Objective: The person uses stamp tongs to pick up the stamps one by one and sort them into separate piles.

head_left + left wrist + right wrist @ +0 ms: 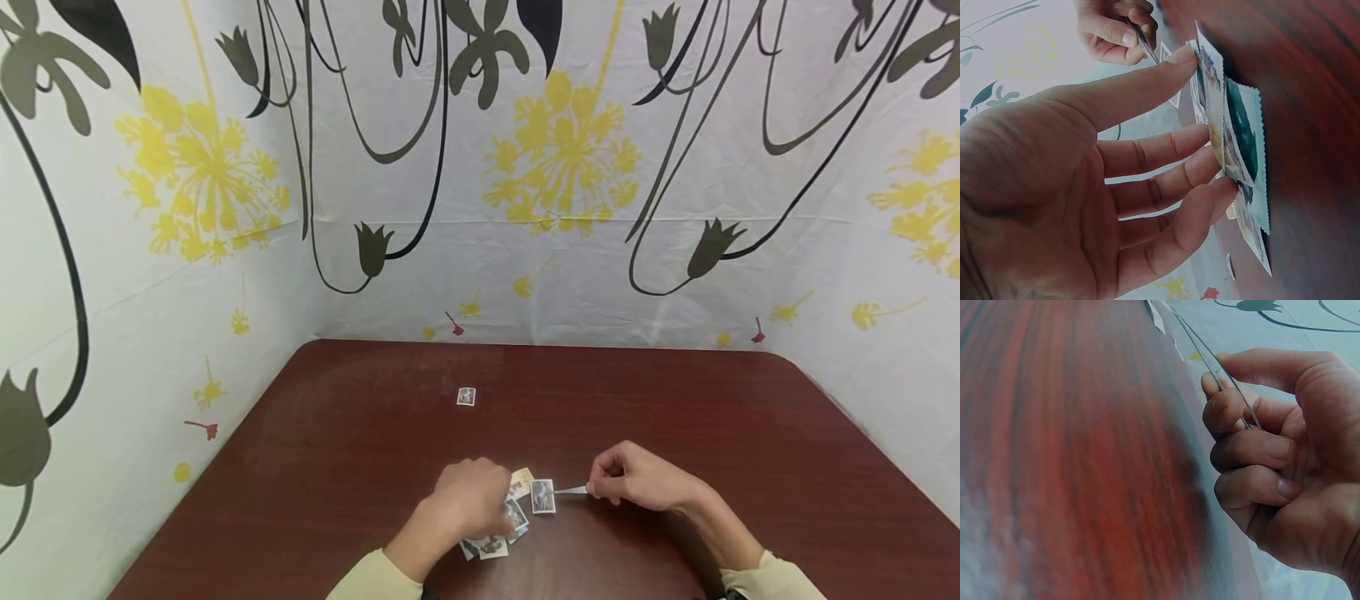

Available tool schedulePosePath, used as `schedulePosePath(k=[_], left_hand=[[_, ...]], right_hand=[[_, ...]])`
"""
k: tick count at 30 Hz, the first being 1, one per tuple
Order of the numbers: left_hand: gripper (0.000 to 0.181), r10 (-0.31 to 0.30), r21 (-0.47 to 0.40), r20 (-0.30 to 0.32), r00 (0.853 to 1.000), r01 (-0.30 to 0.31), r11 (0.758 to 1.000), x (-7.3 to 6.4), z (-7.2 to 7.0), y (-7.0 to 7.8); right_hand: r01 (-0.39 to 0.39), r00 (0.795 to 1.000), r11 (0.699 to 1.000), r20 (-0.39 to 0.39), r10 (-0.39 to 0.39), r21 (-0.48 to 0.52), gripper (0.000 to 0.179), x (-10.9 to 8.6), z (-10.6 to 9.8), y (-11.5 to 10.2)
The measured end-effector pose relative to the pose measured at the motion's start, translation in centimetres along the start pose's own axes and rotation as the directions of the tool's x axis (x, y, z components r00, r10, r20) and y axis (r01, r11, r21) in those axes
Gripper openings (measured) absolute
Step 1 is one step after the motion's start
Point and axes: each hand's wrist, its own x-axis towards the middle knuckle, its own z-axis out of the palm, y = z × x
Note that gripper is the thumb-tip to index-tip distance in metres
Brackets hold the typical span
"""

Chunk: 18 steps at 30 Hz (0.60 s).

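Observation:
My left hand (472, 496) rests its thumb and fingertips on a loose pile of postage stamps (492, 547), covering part of it. In the left wrist view those fingers are spread, and a teal stamp (1249, 137) with a perforated edge shows under others. Between thumb and fingers, my right hand (645, 479) pinches metal tweezers (572, 491). Their tips meet the right edge of a single grey stamp (543, 496) beside the pile; whether they grip it I cannot tell. In the right wrist view the two tweezer arms (1197, 340) converge toward the tips.
Another small stamp (467, 397) lies alone farther back on the dark red wooden table (360, 417). Behind and beside the table hangs a white cloth (465, 192) with yellow and grey plant prints.

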Motion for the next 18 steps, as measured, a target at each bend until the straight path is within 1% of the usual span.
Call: schedulePosePath(k=[13, 18], left_hand=[[0.044, -0.004, 0.024, -0.019, 1.000, 0.004, 1.000, 0.01, 0.12, 0.02], [0.044, -0.007, 0.037, -0.028, 1.000, 0.008, 0.999, -0.05, 0.20, 0.09]], right_hand=[[0.023, 0.999, 0.999, -0.032, -0.024, -0.031, 0.019, 0.16, -0.02, -0.14], [0.018, 0.999, 1.000, -0.042, -0.019, -0.026, 0.019, 0.31, -0.04, -0.20]])
